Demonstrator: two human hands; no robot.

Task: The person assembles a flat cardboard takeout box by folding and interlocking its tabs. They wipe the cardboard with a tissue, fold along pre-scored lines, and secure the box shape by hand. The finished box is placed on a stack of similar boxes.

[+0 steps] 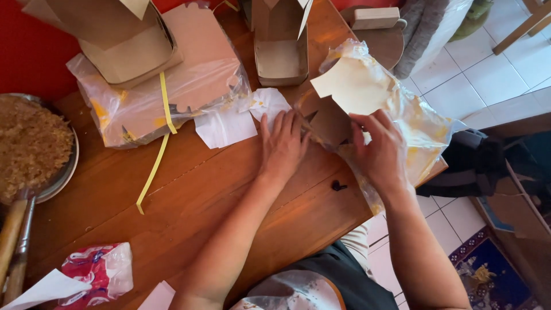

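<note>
1. My left hand (282, 144) lies palm down on the wooden table (189, 195), fingers spread and open, with nothing in its grip; the fingertips rest at the edge of a flat brown cardboard piece (328, 121) and just beside a sheet of white paper (229, 123).
2. My right hand (381, 150) is closed on the clear plastic bag (402, 115) near the table's right edge, the fingers curled over the bag and the cardboard pieces inside it.
3. A pale cardboard sheet (356, 86) sticks up out of that bag, above my right hand.
4. Another plastic bag of flat cardboard (172, 95) lies at the upper left of the table, a yellow strap (158, 149) trailing from it across the wood.
5. A folded brown box (123, 43) sits on that bag; a second open box (280, 49) stands between the two bags.
6. At the far left is a round metal tray of brown shredded food (31, 143).
7. A red and white packet (97, 272) lies near the table's front edge.
</note>
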